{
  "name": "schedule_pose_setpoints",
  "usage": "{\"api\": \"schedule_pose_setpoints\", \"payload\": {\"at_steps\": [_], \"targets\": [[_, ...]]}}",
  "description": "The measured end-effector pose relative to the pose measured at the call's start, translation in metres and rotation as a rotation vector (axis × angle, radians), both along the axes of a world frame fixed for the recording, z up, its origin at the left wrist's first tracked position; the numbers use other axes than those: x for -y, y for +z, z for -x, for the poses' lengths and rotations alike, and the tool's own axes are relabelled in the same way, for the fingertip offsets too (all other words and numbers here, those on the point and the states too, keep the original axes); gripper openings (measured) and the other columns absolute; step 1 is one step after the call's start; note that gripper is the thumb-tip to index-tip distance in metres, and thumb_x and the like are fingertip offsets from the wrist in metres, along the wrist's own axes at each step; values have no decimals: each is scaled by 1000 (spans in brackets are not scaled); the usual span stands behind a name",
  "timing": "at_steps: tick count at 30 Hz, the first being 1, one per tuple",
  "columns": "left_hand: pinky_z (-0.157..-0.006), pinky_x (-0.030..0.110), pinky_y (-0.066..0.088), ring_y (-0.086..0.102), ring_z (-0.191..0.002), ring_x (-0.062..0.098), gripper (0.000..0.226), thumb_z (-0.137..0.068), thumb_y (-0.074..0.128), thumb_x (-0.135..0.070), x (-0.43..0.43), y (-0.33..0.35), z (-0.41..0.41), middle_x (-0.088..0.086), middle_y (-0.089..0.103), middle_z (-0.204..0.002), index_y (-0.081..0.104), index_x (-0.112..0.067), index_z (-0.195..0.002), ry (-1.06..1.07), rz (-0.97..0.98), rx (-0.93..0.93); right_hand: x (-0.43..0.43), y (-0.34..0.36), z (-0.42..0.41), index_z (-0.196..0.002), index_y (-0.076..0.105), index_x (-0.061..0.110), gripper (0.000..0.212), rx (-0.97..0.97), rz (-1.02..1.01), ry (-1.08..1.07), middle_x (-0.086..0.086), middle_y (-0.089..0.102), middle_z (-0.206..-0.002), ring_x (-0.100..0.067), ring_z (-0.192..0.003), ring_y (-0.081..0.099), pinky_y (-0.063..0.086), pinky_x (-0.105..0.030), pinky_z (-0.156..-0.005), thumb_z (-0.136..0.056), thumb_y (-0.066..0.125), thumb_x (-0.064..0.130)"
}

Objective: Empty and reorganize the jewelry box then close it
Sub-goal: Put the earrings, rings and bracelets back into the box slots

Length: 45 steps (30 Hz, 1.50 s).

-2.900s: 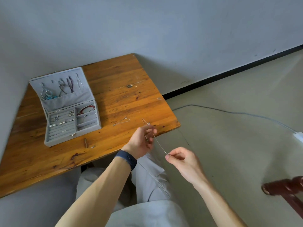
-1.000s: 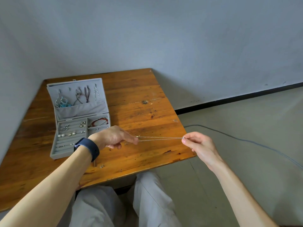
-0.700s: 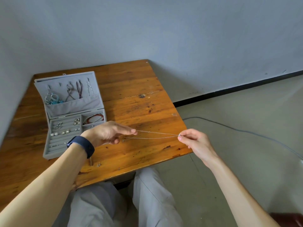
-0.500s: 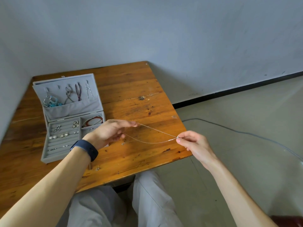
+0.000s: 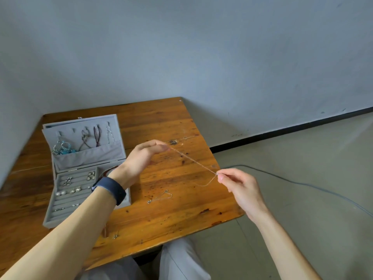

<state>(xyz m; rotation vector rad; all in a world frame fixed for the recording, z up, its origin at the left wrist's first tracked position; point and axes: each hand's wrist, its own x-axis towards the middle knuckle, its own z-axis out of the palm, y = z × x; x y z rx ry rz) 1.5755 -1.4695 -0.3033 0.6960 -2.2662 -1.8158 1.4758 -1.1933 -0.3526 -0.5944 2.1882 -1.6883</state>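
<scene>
A thin chain [image 5: 193, 161] is held stretched above the table [image 5: 181, 215], one end pinched by the left hand [image 5: 141, 158], the other by the right hand [image 5: 239, 183]; the open jewelry box [image 5: 90, 156] stands just left; gentle tension is advised so no knot is formed.

The left hand [image 5: 141, 160], a dark blue band [image 5: 108, 189] at its wrist, is raised, fingertips pinching a thin silver chain [image 5: 193, 161]; the right hand [image 5: 240, 186], lower, pinches the same chain
</scene>
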Motion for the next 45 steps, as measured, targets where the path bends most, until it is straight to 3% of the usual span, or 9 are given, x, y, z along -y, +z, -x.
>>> {"api": "schedule_pose_setpoints", "payload": {"at_steps": [4, 9, 13, 19, 25, 32, 37, 40, 45], "targets": [[-91, 39, 41, 63, -106, 12, 12, -89, 60, -28, -3, 18, 4, -5, 71, -105, 71, -26, -87, -216, -95, -75, 1, -4, 1, -100, 78, 34, 18, 251, -82, 141, 13, 74, -92, 0, -73, 61, 50, -18, -69, -92, 68, 21], [-73, 29, 52, 58, -66, 21, 8, -81, 62, -21, -22, 34, 5, 0, 48, -60, 66, -19, -76, -269, -394, -165, 12, -11, -7, -93, 75, 7, 15, 860, 417, 20, -4, 61, -78, -10, -58, 46, 35, -22, -59, -81, 67, 5], [-44, 25, 26, 19, -42, 11, 11, -86, 60, -17, -17, 37, -4, -8, 21, -54, 63, -18, -75, -75, -436, -97, 10, -3, -22, -93, 77, 9, 18, 686, 430, 17, -3, 60, -77, -10, -59, 45, 34, -24, -61, -91, 61, 2], [-39, 20, 19, 24, -44, 12, 11, -88, 65, -25, -5, 43, -27, -5, 33, -56, 69, -23, -79, -70, 53, 221, -7, 19, -29, -101, 76, 30, 17, 84, 205, -106, 13, 67, -77, -9, -66, 50, 52, -24, -71, -95, 66, 17], [-42, 24, 11, 15, -48, 13, 7, -84, 66, -26, -13, 62, -44, -6, 28, -63, 64, -25, -77, -155, -246, 27, -6, 29, -35, -96, 78, 16, 18, 347, 315, -110, -11, 51, -76, -12, -61, 44, 41, -28, -69, -91, 65, 5], [-61, 22, 37, 43, -55, 7, 6, -85, 64, -30, -27, 80, -55, -11, 47, -68, 63, -24, -82, 1, -759, -348, -2, 10, -64, -102, 75, 28, 16, 179, 122, 42, 18, 60, -63, -8, -64, 51, 50, -21, -70, -94, 66, 17], [-78, 30, 53, 65, -76, 15, 11, -98, 57, -25, -25, 61, -56, -5, 62, -75, 65, -17, -93, 212, -569, -274, -6, -1, -60, -103, 76, 24, 16, 327, 223, -42, 0, 51, -66, -16, -68, 47, 46, -27, -75, -94, 67, 15], [-79, 33, 56, 72, -87, 21, 14, -100, 56, -20, -18, 33, -62, 2, 70, -77, 65, -10, -105, 348, -467, -168, -12, -6, -47, -108, 74, 27, 18, 251, 147, -63, 9, 69, -85, -10, -71, 57, 50, -22, -72, -93, 69, 19], [-60, 24, 55, 72, -67, 13, 16, -100, 55, -17, -19, -11, -48, 4, 74, -79, 66, -11, -89, 495, -338, -21, -8, -9, -17, -103, 74, 33, 16, 123, 27, -64, 19, 73, -100, 5, -84, 65, 51, -13, -65, -94, 68, 21]]}}
